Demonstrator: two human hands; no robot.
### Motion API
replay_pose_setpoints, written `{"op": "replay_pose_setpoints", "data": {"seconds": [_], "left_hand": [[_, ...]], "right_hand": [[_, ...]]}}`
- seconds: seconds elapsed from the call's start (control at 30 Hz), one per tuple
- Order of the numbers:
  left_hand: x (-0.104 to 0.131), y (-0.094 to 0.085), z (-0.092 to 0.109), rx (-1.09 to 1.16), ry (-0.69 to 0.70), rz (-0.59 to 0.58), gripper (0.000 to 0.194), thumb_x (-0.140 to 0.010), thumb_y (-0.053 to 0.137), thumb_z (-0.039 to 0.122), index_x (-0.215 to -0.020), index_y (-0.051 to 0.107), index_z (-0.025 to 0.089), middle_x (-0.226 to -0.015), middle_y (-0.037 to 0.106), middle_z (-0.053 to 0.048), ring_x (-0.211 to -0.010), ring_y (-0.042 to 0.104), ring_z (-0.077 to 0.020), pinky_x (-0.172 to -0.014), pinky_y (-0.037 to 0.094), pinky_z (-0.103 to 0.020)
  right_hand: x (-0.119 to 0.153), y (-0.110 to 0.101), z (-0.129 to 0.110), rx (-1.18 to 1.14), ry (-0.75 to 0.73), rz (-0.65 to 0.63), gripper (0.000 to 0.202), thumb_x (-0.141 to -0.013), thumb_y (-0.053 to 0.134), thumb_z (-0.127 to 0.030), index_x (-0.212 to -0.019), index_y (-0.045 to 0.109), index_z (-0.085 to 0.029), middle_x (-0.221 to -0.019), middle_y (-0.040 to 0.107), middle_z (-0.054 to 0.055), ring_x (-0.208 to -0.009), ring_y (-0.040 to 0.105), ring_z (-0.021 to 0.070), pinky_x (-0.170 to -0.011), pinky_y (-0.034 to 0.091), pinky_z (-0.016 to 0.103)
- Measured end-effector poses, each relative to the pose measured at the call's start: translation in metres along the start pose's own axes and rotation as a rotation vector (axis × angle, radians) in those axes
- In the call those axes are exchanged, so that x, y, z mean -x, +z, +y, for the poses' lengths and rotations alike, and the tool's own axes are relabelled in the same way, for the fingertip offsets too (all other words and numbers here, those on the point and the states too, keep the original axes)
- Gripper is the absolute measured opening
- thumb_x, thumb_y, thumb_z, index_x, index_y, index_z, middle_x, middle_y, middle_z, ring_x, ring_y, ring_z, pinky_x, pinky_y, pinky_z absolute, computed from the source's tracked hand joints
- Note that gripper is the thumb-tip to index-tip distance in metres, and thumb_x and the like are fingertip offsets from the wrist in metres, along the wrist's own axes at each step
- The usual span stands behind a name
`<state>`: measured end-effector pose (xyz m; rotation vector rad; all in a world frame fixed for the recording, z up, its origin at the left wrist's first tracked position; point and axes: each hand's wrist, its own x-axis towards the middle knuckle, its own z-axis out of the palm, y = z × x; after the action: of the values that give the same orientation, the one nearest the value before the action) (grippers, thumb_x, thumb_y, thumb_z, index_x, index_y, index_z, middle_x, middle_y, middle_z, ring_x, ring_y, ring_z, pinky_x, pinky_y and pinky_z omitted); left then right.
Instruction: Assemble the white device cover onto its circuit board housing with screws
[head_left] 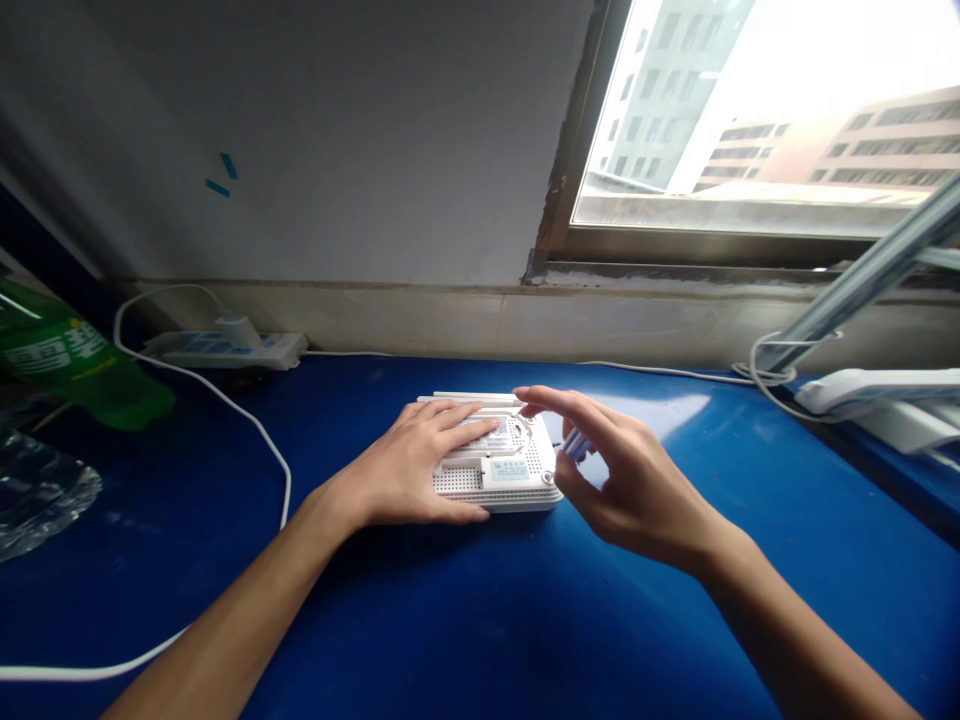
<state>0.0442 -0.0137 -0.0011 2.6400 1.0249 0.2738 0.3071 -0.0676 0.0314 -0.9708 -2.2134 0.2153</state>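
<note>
A white router point(536, 465) lies on the blue table with its vented, labelled underside up. My left hand point(416, 460) grips it from the left, fingers spread over the top and thumb along the near edge. At the router's right end is my right hand point(622, 470), its thumb and curled fingers closed on a small screwdriver point(576, 444) with a pale blue, ridged handle. A dark tip points left toward the router. My right index finger reaches over the router's far right corner. Part of the handle is hidden by the fingers.
At the far left, a green bottle point(82, 360) and a clear plastic bottle point(45, 495) lie by a power strip point(232, 350). A white cable point(255, 425) crosses the table's left side. White devices point(885, 400) and a metal bar point(862, 275) stand at right, below the window.
</note>
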Motion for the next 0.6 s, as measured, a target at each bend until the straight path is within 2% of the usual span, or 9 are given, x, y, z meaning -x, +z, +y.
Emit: {"op": "replay_pose_setpoints", "data": {"seconds": [0.17, 0.23, 0.33, 0.4, 0.47, 0.6], "left_hand": [[-0.0004, -0.0002, -0.0007, 0.005, -0.007, 0.0, 0.098, -0.076, 0.075, 0.075, -0.16, 0.04, 0.037, -0.17, 0.033, -0.004, -0.156, 0.028, -0.036, -0.126, 0.02, -0.058], [-0.0001, -0.0001, -0.0011, 0.009, -0.002, 0.003, 0.098, -0.076, 0.075, 0.075, -0.16, 0.04, 0.038, -0.17, 0.033, -0.004, -0.155, 0.028, -0.0364, -0.126, 0.02, -0.059], [0.0006, 0.0002, -0.0012, 0.014, -0.003, 0.006, 0.098, -0.076, 0.074, 0.077, -0.159, 0.041, 0.038, -0.17, 0.033, -0.004, -0.155, 0.027, -0.037, -0.126, 0.02, -0.059], [0.0009, 0.0003, -0.0011, 0.019, -0.001, 0.011, 0.098, -0.076, 0.074, 0.077, -0.159, 0.042, 0.037, -0.169, 0.034, -0.005, -0.155, 0.027, -0.0377, -0.126, 0.02, -0.059], [0.0008, 0.0002, -0.0011, 0.026, 0.005, 0.014, 0.098, -0.076, 0.075, 0.076, -0.159, 0.042, 0.037, -0.169, 0.034, -0.006, -0.155, 0.028, -0.038, -0.125, 0.02, -0.059], [-0.0001, 0.0, -0.0016, 0.032, 0.008, 0.015, 0.098, -0.076, 0.077, 0.074, -0.16, 0.041, 0.038, -0.169, 0.035, -0.006, -0.155, 0.029, -0.0382, -0.125, 0.019, -0.06]], "right_hand": [[0.0012, 0.0024, 0.0038, 0.09, 0.017, 0.075, 0.037, -0.1, 0.062, -0.018, -0.135, 0.061, -0.027, -0.11, 0.076, 0.001, -0.085, 0.07, 0.014, -0.078, 0.057, 0.025], [0.0018, 0.0027, 0.0049, 0.082, 0.012, 0.073, 0.042, -0.1, 0.06, -0.015, -0.139, 0.058, -0.028, -0.114, 0.074, 0.002, -0.086, 0.07, 0.014, -0.08, 0.057, 0.026], [0.002, 0.0006, 0.0027, 0.04, 0.019, 0.033, 0.061, -0.092, 0.055, -0.007, -0.149, 0.049, -0.028, -0.126, 0.07, 0.004, -0.089, 0.069, 0.0151, -0.081, 0.057, 0.027], [0.0018, -0.0007, 0.0006, 0.016, 0.021, 0.003, 0.067, -0.089, 0.056, -0.007, -0.152, 0.046, -0.027, -0.129, 0.068, 0.005, -0.09, 0.069, 0.0162, -0.08, 0.058, 0.028], [0.0017, -0.0004, 0.0003, 0.019, 0.031, -0.002, 0.06, -0.092, 0.058, -0.011, -0.15, 0.048, -0.026, -0.125, 0.07, 0.005, -0.089, 0.069, 0.0166, -0.08, 0.058, 0.029], [0.002, 0.0031, 0.0047, 0.079, 0.034, 0.068, 0.037, -0.1, 0.064, -0.023, -0.137, 0.059, -0.025, -0.109, 0.075, 0.004, -0.08, 0.069, 0.015, -0.078, 0.058, 0.028]]}}
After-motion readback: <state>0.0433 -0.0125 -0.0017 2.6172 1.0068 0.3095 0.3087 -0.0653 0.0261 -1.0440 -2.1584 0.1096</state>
